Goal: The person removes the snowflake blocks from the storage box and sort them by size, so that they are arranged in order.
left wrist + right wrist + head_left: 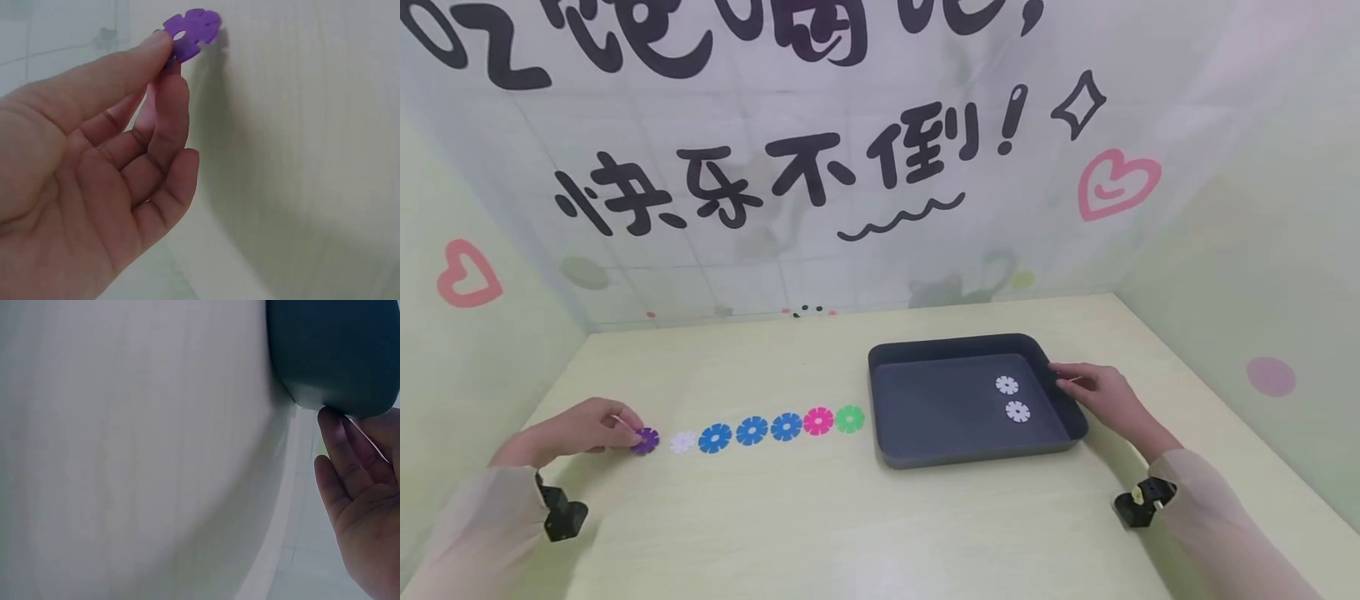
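Note:
At the left end of a row of notched plastic discs, my left hand [591, 425] pinches a purple snowflake disc [199, 30] between thumb and fingers. To its right lie a white disc [682, 442], several blue discs [752, 431], a pink disc [818, 421] and a green disc [850, 418]. My right hand [1105, 400] grips the right rim of a dark grey tray [940, 458]; in the right wrist view the fingertips touch the tray's outer wall and the thumb is mostly hidden. Two white discs [1018, 412] lie inside the tray, toward its right.
The pale wooden table [775, 525] runs back to a printed wall sheet [820, 275] with black lettering. Side walls [1262, 275] border it on left and right. The green disc lies close to the tray's left side.

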A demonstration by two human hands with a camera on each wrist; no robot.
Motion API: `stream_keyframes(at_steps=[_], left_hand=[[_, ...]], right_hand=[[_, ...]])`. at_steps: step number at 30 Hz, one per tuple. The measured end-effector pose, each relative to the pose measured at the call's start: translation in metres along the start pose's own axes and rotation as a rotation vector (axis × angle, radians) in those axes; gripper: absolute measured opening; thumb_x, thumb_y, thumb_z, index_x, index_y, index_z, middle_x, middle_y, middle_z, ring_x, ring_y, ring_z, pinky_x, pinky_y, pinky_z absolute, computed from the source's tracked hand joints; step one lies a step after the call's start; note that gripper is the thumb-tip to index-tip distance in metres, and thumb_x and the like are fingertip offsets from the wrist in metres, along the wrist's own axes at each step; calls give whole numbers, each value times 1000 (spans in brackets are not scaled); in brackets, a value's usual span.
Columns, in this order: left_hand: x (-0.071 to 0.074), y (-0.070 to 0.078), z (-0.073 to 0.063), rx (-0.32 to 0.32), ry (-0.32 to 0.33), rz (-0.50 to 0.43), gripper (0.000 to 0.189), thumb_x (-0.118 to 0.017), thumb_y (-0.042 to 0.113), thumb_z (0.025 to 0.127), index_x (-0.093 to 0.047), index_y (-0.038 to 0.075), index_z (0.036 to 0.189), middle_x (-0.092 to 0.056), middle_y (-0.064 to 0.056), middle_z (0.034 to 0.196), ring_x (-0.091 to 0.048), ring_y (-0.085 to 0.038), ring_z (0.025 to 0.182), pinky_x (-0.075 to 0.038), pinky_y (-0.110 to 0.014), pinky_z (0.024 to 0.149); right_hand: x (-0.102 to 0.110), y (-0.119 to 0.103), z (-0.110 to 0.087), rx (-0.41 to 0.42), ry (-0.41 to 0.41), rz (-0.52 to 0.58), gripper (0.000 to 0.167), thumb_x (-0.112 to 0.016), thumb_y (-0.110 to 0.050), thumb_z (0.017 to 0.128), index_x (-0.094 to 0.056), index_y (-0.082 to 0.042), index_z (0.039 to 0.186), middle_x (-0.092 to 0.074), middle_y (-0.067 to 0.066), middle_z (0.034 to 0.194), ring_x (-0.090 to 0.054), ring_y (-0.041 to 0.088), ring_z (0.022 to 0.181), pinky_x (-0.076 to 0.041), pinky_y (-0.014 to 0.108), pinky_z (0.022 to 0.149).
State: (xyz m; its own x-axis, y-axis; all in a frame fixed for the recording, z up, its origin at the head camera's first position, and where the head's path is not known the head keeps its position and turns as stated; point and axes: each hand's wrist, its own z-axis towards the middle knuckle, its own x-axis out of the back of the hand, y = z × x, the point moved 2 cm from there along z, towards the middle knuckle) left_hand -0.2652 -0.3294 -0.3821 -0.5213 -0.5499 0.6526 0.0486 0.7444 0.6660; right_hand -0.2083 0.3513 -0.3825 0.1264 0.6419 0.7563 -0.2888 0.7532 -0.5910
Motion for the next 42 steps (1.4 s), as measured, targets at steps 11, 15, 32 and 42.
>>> stream_keyframes(at_steps=[11,15,32,42], left_hand=[[-11,-8,7,2,68,20,28,-65,20,85,-63,-4,99,-62,-6,90,-49,-15,73,-42,-27,62],[-12,-11,9,19,71,39,29,-65,22,84,-63,-3,98,-60,-4,87,-47,-15,71,-40,-27,61],[-14,-7,10,-4,116,85,25,-64,20,85,-62,-3,96,-61,-5,88,-49,-17,75,-42,-30,64],[-18,49,15,-170,135,105,18,-65,12,83,-60,-2,93,-56,-4,78,-49,-16,70,-44,-28,63]], right_hand=[[-2,-1,-1,-12,-5,-8,30,-59,-4,88,-58,10,114,-61,26,108,-62,25,88,-46,17,70],[-3,-1,-1,-7,-1,-13,30,-60,-4,88,-58,10,114,-61,25,107,-62,21,88,-46,17,70],[-4,0,-2,-45,-6,-16,31,-59,-6,89,-57,9,116,-60,26,109,-61,33,92,-46,18,70],[-4,3,-1,-41,-15,-8,32,-58,-7,90,-56,9,117,-60,25,110,-61,29,92,-46,17,71]])
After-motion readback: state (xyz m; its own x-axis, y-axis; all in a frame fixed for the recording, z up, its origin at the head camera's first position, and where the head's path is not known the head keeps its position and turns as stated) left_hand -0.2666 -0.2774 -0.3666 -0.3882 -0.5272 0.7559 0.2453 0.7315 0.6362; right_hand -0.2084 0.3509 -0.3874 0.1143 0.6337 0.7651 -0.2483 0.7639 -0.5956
